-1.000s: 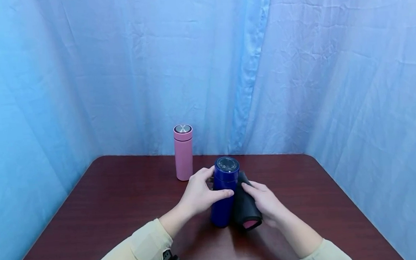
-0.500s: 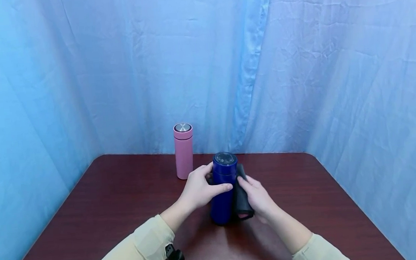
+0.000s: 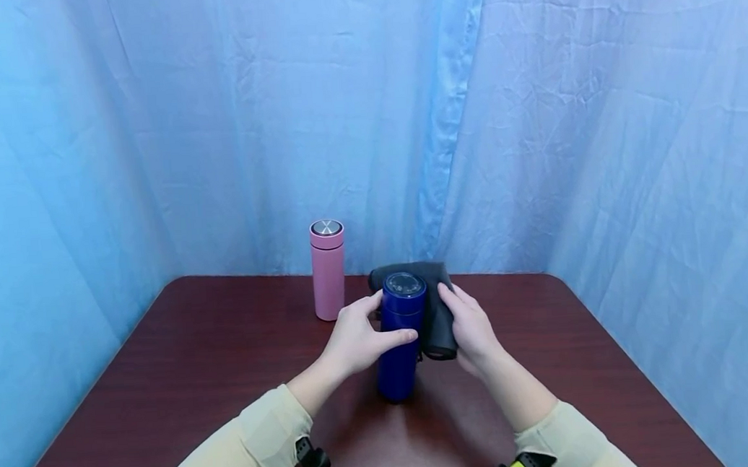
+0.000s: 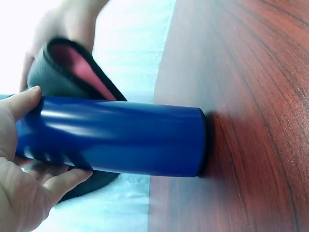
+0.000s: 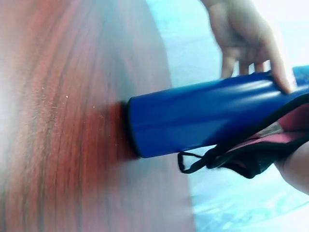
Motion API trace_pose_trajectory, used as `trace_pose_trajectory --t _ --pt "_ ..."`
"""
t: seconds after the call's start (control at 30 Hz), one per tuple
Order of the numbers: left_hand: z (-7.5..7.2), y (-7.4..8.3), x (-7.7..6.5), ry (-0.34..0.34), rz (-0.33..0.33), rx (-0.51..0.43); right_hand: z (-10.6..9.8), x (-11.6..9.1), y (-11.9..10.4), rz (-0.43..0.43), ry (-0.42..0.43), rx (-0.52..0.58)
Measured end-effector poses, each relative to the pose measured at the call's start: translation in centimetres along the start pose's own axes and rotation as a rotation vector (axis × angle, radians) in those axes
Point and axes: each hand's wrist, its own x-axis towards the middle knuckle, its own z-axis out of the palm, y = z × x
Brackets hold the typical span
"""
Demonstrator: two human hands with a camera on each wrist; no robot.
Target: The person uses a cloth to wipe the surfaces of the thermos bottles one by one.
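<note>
A dark blue thermos [image 3: 399,365] stands upright on the table, its black base down on the wood in both wrist views. My left hand [image 3: 355,340] grips its upper body from the left, thumb across the front. Behind it and to its right is a soft black pouch [image 3: 439,323], which my right hand [image 3: 474,326] holds by its right side. Pink lining [image 4: 79,67] shows inside the pouch's opening in the left wrist view. From its edge sticks a small black loop [image 5: 186,166]. Part of the pouch is hidden behind the thermos.
A pink thermos [image 3: 329,284] with a silver-topped lid stands farther back, left of the blue one. The dark red wooden table [image 3: 226,359] has rounded far corners. Pale blue curtains [image 3: 275,124] hang around its back and sides.
My right hand has raised the black pouch and moved it away from me; it now spreads behind the blue thermos. My left hand has kept its grip on the thermos.
</note>
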Motion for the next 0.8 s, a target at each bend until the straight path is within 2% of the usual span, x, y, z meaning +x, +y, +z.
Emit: trace_pose_trajectory --t 0.13,0.23,0.3,0.37,0.47,0.63,0.7,0.8 --pt "0.3 -0.1 0.1 0.018 0.050 0.035 -0.3 1.5 2.2 0.125 -0.026 -0.030" --pt "0.5 -0.2 0.1 0.037 0.048 0.041 -1.3 1.2 3.1 0.224 -0.070 -0.122" --pt "0.4 -0.3 0.0 0.042 0.033 0.015 -2.0 0.5 2.8 0.253 -0.092 -0.159" --pt "0.3 -0.4 -0.1 0.049 0.007 -0.017 -2.6 -0.2 2.1 0.234 -0.096 -0.165" --pt "0.2 -0.4 -0.2 0.050 -0.025 -0.061 -2.7 -0.9 0.8 0.141 -0.075 -0.110" --pt "0.2 0.1 -0.3 0.044 -0.019 -0.087 -1.2 -0.9 0.4 -0.005 -0.059 -0.062" --pt "0.2 0.4 -0.3 0.046 -0.002 -0.081 -0.7 -0.8 1.1 -0.007 -0.066 -0.076" --pt "0.2 0.5 -0.3 0.058 0.018 -0.053 -0.4 -1.0 2.4 0.050 -0.074 -0.119"
